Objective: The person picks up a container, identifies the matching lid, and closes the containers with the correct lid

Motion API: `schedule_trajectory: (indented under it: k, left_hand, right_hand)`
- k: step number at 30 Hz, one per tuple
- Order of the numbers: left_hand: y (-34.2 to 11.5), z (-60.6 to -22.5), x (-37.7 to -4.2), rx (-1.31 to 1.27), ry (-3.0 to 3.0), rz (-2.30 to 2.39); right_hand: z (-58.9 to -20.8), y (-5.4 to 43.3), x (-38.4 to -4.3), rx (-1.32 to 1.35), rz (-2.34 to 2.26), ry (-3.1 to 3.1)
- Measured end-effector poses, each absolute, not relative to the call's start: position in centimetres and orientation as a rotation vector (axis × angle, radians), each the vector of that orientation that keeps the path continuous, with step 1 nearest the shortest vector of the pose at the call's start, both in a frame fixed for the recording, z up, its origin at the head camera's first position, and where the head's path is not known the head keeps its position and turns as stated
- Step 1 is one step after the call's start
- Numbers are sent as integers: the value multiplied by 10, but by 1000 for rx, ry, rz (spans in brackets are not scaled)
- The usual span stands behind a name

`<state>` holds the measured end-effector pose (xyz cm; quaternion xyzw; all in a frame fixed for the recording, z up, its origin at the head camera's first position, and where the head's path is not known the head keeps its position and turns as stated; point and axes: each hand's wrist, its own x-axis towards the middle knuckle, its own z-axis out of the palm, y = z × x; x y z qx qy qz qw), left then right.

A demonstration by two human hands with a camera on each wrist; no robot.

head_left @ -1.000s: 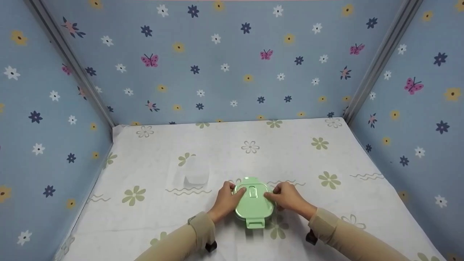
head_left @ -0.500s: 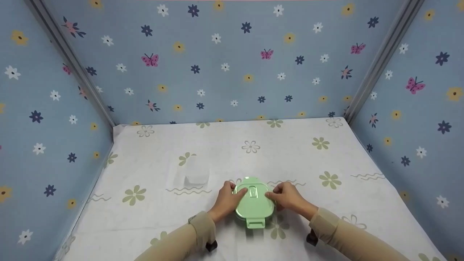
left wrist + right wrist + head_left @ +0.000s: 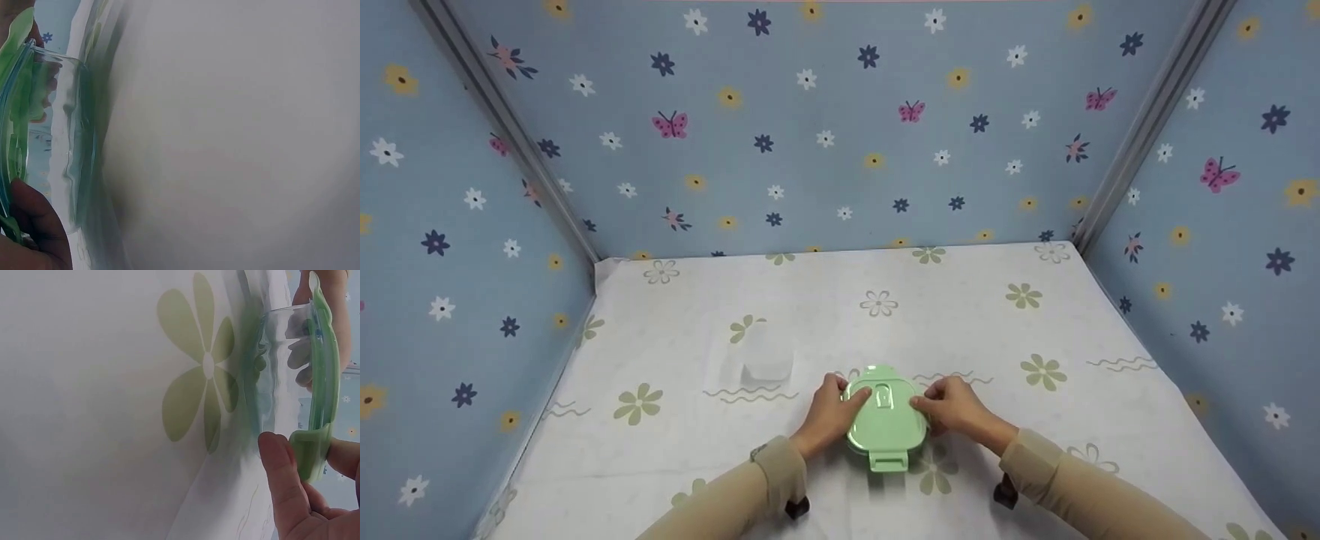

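A glass food container (image 3: 275, 399) with a light green clip-on lid (image 3: 887, 431) sits between the two hands, over the cloth. My left hand (image 3: 829, 415) holds its left side, thumb on top of the lid and fingers at the edge. On the opposite side my right hand (image 3: 960, 409) pinches the rim, its thumb on the lid. In the right wrist view a green side flap (image 3: 310, 453) lies between that hand's thumb and fingers. The front flap (image 3: 889, 461) sticks out toward me. Through the clear wall the inside shows no contents.
A translucent whitish box-shaped thing (image 3: 768, 356) stands left of the container, farther back. White cloth with green flowers (image 3: 877, 277) covers the table. Blue patterned panels (image 3: 825, 105) enclose the back and both sides, with grey posts (image 3: 1147, 127) at the rear corners.
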<state>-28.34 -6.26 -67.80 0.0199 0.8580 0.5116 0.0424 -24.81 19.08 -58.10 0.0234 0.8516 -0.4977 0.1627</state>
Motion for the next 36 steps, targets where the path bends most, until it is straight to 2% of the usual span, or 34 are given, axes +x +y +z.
schedule_trajectory:
  k: [14,24,36]
  left_hand:
    - [-62,-678,-280,60,2619,1550]
    - [-60,-648,-265,87,2625,1572]
    - [-62,-682,-282,61,2631,1568]
  right_hand:
    - [-579,191,-245,12,-1416,2441]
    - [-578,188,-244,68,-1416,2465]
    - [-578,189,-240,172,-1479,2471]
